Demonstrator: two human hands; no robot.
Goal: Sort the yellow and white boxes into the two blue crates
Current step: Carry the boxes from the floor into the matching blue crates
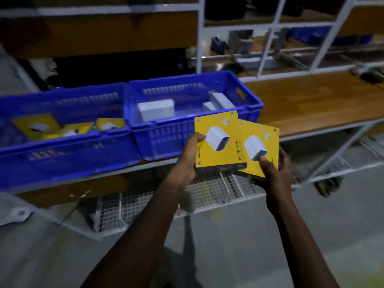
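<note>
Two blue crates stand side by side on a wooden bench. The left crate (62, 159) holds several yellow boxes (39, 125). The right crate (166, 142) holds three white boxes (156, 109). In front of the right crate, my left hand (190, 154) grips a yellow box (224, 154) printed with a white charger, thumb on its face. My right hand (274, 169) holds a second yellow box (268, 132) that partly lies under the first one, thumb pressed on its front.
The wooden bench top (311, 100) stretches to the right of the crates. Below it hangs a white wire mesh shelf (207, 194). White metal shelf frames (200, 38) rise behind the crates. Grey floor lies beneath my arms.
</note>
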